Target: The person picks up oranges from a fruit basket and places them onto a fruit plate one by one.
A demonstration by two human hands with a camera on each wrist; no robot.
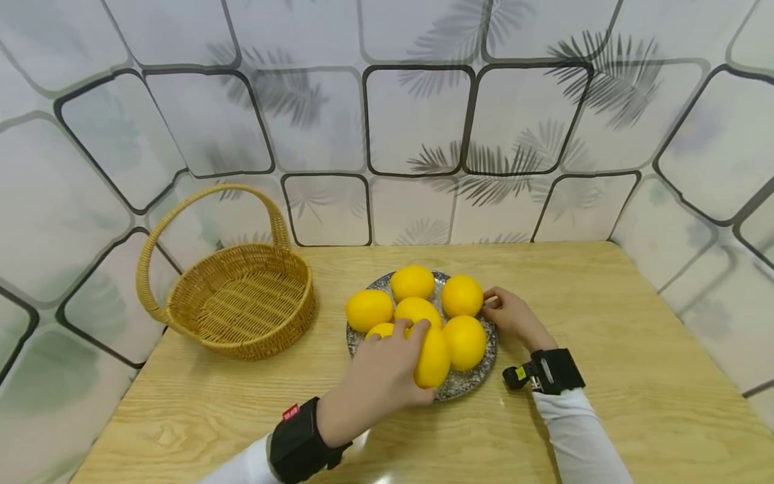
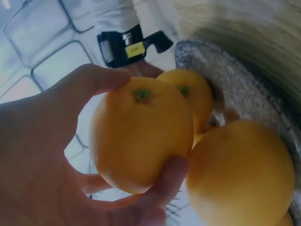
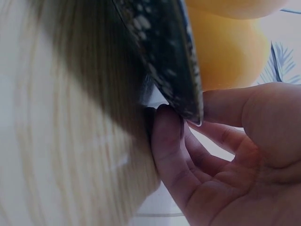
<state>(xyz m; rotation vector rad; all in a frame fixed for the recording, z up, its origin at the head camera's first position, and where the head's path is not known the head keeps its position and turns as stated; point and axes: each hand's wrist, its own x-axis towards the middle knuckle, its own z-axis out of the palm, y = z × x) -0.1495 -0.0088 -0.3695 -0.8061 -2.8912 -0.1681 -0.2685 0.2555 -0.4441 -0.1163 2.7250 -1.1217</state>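
Observation:
My left hand [image 1: 383, 370] grips a yellow-orange orange [image 1: 433, 359] at the near side of a speckled grey plate [image 1: 467, 384]. In the left wrist view, thumb and fingers curl round this orange [image 2: 141, 136], whose green stem end faces up. Several more oranges [image 1: 463, 343] lie on the plate, one partly hidden behind the left hand. At the plate's right edge my right hand [image 1: 514, 316] pinches the rim. The right wrist view shows the thumb over the plate's rim [image 3: 169, 61] and curled fingers [image 3: 169, 136] beneath it.
A woven wicker basket [image 1: 242, 302] with a tall handle stands left of the plate on the wooden table [image 1: 611, 336]. Its woven floor shows. Patterned walls [image 1: 417, 121] rise behind the table and on both sides.

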